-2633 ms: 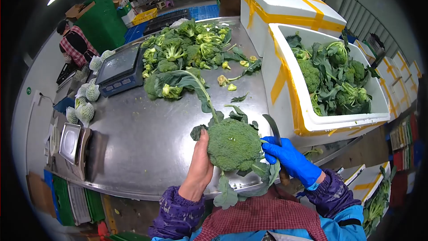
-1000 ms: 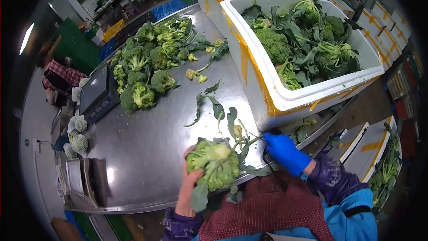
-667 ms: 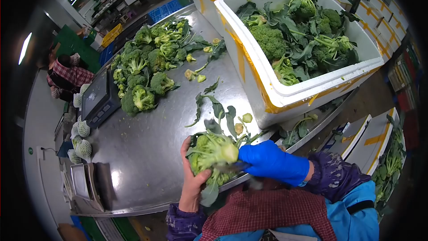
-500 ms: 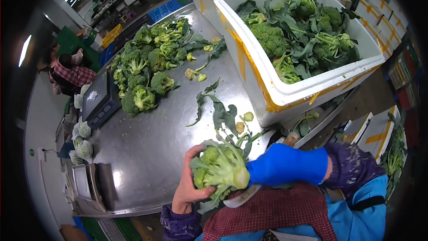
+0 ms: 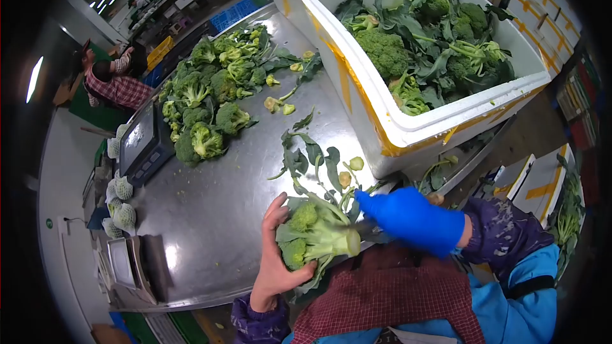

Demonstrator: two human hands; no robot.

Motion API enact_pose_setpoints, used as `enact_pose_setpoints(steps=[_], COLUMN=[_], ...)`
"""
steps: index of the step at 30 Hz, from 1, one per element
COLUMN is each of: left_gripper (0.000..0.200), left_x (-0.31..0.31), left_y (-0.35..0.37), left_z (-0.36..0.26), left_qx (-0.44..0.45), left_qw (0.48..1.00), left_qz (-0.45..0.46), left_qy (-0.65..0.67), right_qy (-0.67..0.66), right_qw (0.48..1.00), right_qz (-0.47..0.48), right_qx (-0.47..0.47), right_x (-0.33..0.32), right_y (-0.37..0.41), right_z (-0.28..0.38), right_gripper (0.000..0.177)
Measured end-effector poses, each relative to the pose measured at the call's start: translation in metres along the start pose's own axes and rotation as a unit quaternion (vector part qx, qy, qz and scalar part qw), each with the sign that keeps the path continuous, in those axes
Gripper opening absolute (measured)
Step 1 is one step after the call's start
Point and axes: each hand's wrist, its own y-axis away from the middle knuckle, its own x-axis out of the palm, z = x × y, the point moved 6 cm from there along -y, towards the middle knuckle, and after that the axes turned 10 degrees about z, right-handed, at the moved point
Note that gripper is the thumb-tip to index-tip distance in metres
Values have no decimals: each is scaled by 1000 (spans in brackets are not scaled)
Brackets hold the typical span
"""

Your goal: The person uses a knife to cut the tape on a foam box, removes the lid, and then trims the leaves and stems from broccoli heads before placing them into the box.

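My bare left hand (image 5: 274, 261) is wrapped round a broccoli head (image 5: 315, 232), fingers on the far side and thumb on the near side. The cut stem end of the broccoli points right. Close to the stem, my right hand (image 5: 411, 220) in a blue glove is closed on a knife (image 5: 370, 230), whose blade is smeared by motion. The handle is hidden in the glove. Just beyond both hands, trimmed leaves (image 5: 312, 156) and cut stem pieces (image 5: 356, 164) lie on the metal table (image 5: 239, 216).
A white foam box (image 5: 408, 129) full of leafy broccoli stands at the right. Farther back on the table are a pile of broccoli (image 5: 207, 92) and a digital scale (image 5: 141, 143). Net-wrapped items (image 5: 121, 204) line the left edge. Another person (image 5: 115, 83) is at the far left.
My right hand has lifted slightly away, and the knife has moved from beneath the broccoli to beside its stem. The broccoli has tilted a little. The other person has shifted posture.
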Motion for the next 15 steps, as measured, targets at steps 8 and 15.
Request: enact_pose_setpoints(steps=[8,15], left_gripper=[93,95], left_x=[-6,-14], left_y=[-1,0], left_z=[-5,26], left_qx=[30,-15], left_qw=[996,979], left_qz=[-54,-112], left_qy=[-67,169], right_qy=[-92,-89], right_qw=[995,992], right_qz=[-4,-24], right_qx=[43,83], right_x=[15,50], right_y=[-8,-7], right_z=[-9,-59], right_gripper=[24,14])
